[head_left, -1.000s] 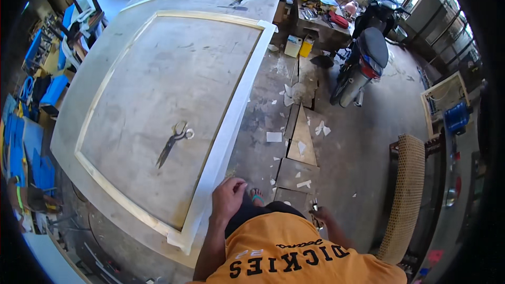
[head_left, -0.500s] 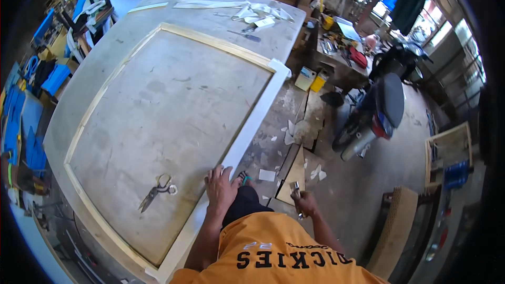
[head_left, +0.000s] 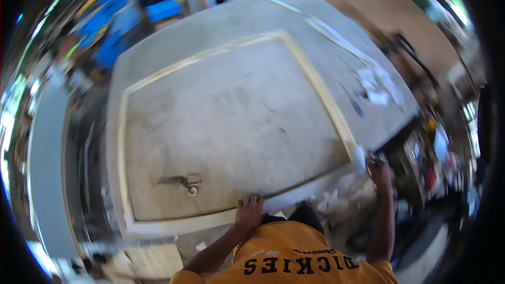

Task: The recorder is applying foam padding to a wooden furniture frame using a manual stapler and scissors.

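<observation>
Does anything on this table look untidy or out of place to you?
Mildly, yes: crumpled white scraps lie loose on the table at right, outside the wooden frame, looking like untidy leftovers. I see no clear spill; blur may hide small damage.

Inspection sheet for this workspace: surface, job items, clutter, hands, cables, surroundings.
Surface: grey tabletop, dark smudges.
Job items: pale wooden frame, near side white; scissors lying inside it.
Clutter: white scraps and long white strip, tabletop's far right.
Left hand: on frame's near side.
Right hand: at frame's near right corner; blur hides its grip.
Cables: nothing seen.
Surroundings: blue items beyond far left; brown panel beyond far right; both blurred.
</observation>
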